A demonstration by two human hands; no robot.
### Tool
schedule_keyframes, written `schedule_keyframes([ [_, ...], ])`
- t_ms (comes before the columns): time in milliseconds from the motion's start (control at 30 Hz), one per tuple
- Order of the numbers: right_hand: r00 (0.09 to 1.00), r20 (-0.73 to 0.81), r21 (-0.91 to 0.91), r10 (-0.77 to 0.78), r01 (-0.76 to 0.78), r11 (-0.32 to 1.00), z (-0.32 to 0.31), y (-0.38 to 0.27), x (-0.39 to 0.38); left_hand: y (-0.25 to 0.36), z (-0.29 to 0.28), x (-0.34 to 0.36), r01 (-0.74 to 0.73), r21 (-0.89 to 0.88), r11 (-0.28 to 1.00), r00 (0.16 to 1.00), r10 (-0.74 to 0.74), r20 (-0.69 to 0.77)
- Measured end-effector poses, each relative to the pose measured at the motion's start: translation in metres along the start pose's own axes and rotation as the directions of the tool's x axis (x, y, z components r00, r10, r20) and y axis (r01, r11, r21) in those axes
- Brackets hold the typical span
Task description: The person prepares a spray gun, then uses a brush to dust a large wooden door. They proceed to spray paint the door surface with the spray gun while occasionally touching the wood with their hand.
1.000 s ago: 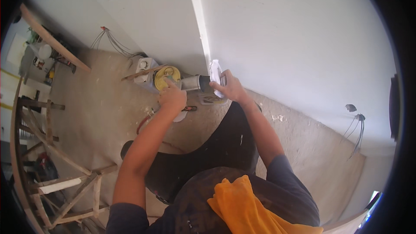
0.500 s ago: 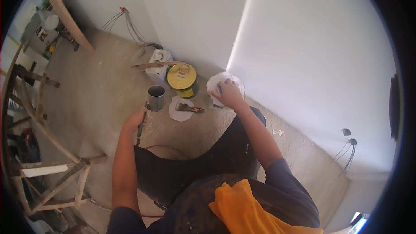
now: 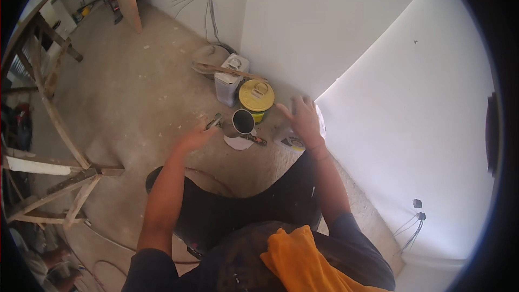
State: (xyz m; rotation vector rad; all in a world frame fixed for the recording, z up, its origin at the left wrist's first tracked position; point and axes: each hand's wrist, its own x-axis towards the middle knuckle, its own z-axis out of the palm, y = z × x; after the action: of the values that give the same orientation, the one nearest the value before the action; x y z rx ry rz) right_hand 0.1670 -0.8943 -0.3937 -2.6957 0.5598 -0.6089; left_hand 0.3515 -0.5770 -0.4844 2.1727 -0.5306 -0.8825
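My left hand (image 3: 197,138), blurred by motion, is closed on a spray gun (image 3: 213,123) with an upright metal cup (image 3: 243,123). My right hand (image 3: 305,119) has thumb and fingers apart over white crumpled material (image 3: 319,114), largely hidden behind it, beside a pale container (image 3: 287,141). Behind the cup stands a round tin with a yellow lid (image 3: 256,96), next to a pale rectangular can (image 3: 226,91). A putty knife (image 3: 258,139) lies on a white round piece (image 3: 238,143), partly hidden by the cup.
A wooden trestle (image 3: 81,173) stands at the left, with a board (image 3: 126,0) farther back. A wooden stick (image 3: 213,67) rests across the can. White walls (image 3: 411,103) run along the right, with loose wires (image 3: 419,224) low on them. A hose (image 3: 108,265) lies on the floor.
The cup, sideways a second ago, is now upright and has moved right since half a second ago, along with my left hand. My right hand's fingers have spread from the white material.
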Motion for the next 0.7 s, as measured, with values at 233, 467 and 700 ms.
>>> schedule_keyframes([
  [233,0.886,0.029,0.260,-0.462,0.440,0.860,0.036,-0.103,0.026,-0.007,0.007,0.013,-0.023,-0.208,0.978,1.000,0.019,-0.021],
  [467,0.826,0.093,0.286,-0.555,0.512,0.810,0.041,-0.121,0.038,0.014,-0.008,-0.002,-0.029,-0.329,0.944,0.996,-0.001,-0.091],
  [700,0.695,0.229,0.197,-0.681,0.652,0.732,0.045,-0.140,0.082,-0.034,0.021,0.054,-0.089,-0.551,0.829,0.961,-0.075,-0.268],
])
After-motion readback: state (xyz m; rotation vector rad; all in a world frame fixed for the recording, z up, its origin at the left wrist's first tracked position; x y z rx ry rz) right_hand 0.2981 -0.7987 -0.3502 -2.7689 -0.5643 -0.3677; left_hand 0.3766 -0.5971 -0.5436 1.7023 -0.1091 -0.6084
